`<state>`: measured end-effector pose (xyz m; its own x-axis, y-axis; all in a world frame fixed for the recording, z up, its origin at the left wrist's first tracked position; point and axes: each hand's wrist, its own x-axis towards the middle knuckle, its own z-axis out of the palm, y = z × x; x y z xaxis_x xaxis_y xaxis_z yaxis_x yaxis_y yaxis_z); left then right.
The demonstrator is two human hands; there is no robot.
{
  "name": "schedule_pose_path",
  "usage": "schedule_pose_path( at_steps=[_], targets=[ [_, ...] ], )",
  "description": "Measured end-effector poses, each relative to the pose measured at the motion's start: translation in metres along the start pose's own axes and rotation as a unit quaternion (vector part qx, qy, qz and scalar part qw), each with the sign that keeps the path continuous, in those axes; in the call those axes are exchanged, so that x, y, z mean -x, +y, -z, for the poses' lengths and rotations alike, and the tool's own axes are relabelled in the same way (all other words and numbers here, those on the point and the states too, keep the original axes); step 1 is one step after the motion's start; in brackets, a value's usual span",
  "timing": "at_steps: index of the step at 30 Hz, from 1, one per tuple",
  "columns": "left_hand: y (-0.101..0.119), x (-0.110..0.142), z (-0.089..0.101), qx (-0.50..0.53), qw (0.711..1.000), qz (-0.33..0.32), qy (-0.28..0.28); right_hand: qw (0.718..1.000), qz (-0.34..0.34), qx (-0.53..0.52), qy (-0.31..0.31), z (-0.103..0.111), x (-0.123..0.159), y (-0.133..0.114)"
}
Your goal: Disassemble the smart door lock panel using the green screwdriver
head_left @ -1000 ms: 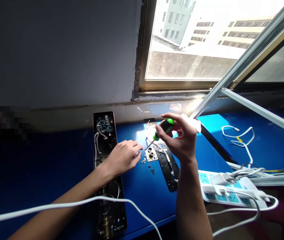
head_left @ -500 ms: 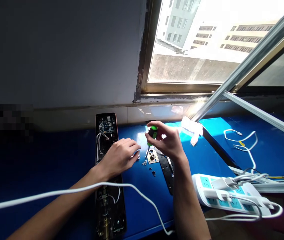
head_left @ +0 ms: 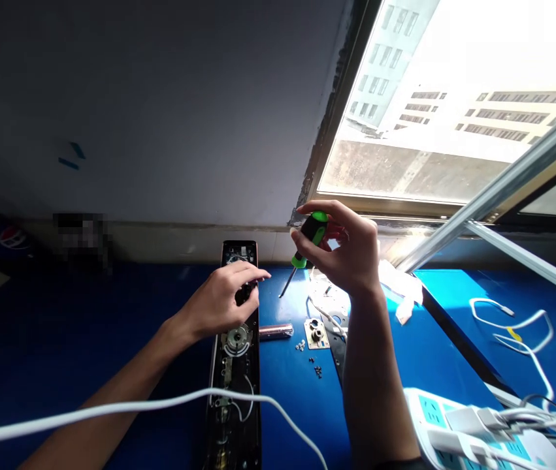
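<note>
My right hand (head_left: 351, 251) is raised above the blue table (head_left: 111, 333) and grips a screwdriver (head_left: 307, 241) with a green and black handle, its tip pointing down and left. My left hand (head_left: 223, 297) rests over the upper part of a long black door-lock body (head_left: 236, 365), fingers curled on a small dark part I cannot make out. A short silver cylinder (head_left: 276, 331) lies just right of the lock body. Beside it are a small brass-coloured plate (head_left: 315, 333) and several loose screws (head_left: 310, 359).
A white cable (head_left: 125, 408) crosses the foreground. A white power strip (head_left: 483, 431) with plugs sits at the lower right. A black mounting plate (head_left: 337, 346) lies partly behind my right forearm. White cables (head_left: 517, 329) lie on the right table. A window frame (head_left: 498, 189) slants above.
My right hand lifted the screwdriver up off the brass plate. My left hand moved from beside the screws onto the lock body. The view shifted left and up, and the silver cylinder now shows.
</note>
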<state>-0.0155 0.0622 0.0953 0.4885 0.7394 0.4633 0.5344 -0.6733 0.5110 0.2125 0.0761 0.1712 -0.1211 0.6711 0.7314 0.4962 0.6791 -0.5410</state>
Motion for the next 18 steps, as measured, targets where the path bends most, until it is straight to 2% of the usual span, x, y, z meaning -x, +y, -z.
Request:
schedule_pose_path(
  at_steps=[4, 11, 14, 18],
  targets=[
    [-0.003, 0.005, 0.009, 0.011, 0.999, 0.017, -0.046, 0.997, -0.006, -0.058, 0.050, -0.015, -0.007, 0.000],
    [-0.014, 0.007, 0.006, 0.034, 0.999, -0.007, -0.022, 0.987, -0.044, -0.110, 0.107, -0.028, -0.006, -0.001],
    [-0.016, 0.009, 0.008, 0.047, 0.998, -0.027, -0.023, 0.983, -0.050, -0.118, 0.131, -0.030, 0.000, -0.003],
    [-0.014, 0.016, 0.013, 0.056, 0.996, -0.032, -0.058, 0.980, -0.068, -0.122, 0.141, -0.032, 0.019, -0.008]
  ],
)
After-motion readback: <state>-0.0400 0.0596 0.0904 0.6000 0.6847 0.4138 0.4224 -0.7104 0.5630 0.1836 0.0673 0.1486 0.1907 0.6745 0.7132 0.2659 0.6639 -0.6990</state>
